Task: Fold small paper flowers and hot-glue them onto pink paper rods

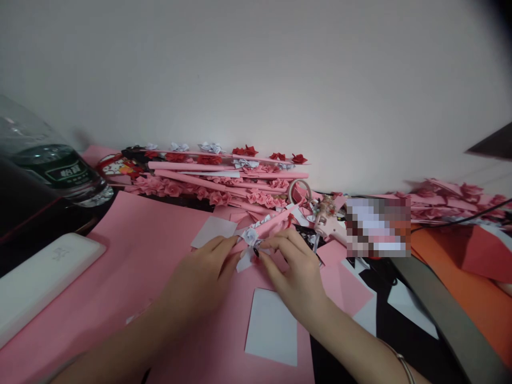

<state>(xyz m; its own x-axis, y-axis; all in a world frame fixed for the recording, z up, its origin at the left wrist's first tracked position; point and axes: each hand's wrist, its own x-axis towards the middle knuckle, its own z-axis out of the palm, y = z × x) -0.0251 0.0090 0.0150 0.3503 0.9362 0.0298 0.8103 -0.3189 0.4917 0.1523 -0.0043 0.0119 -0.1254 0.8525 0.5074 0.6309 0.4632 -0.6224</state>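
Observation:
A white paper rose [250, 236] sits between my two hands, against a rolled pink paper stem [276, 221] that slants up to the right. My left hand [202, 274] is closed, its thumb and fingers pinching the lower end of the stem beside the rose. From the other side, my right hand [296, 272] pinches the rose's right edge between thumb and fingertips. More white folded paper shows along the stem, and a loose white piece pokes out below the rose. My fingers partly hide where rose and stem meet.
Pink paper sheets [160, 229] and a white square [272, 328] lie under my arms. Behind are several paper-flower stems [216, 186], a tape roll [299, 192] and a pink glue gun [330, 226]. Left stand a bottle [60, 165] and a white box-like object [48, 277].

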